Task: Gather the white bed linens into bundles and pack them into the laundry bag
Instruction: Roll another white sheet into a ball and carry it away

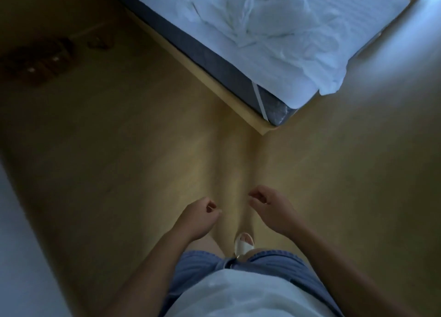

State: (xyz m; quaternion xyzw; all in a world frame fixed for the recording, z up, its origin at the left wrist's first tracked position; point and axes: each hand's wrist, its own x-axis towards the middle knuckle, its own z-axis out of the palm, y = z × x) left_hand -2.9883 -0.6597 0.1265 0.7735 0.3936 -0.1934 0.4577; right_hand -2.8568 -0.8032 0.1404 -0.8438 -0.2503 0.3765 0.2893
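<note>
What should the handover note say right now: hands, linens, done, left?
Left hand: fingers loosely curled, holding nothing.
Right hand: the same, holding nothing.
White linens: lying rumpled on top of the mattress, ahead and to the right, apart from both hands.
Laundry bag: not in view.
Done: nothing that shows; the linens are not bundled.
Left: step up to the bed corner, gather the linens into bundles, find the bag and pack them.

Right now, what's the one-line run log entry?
left hand: empty | right hand: empty | white linens: crumpled on bed | laundry bag: unseen
</note>
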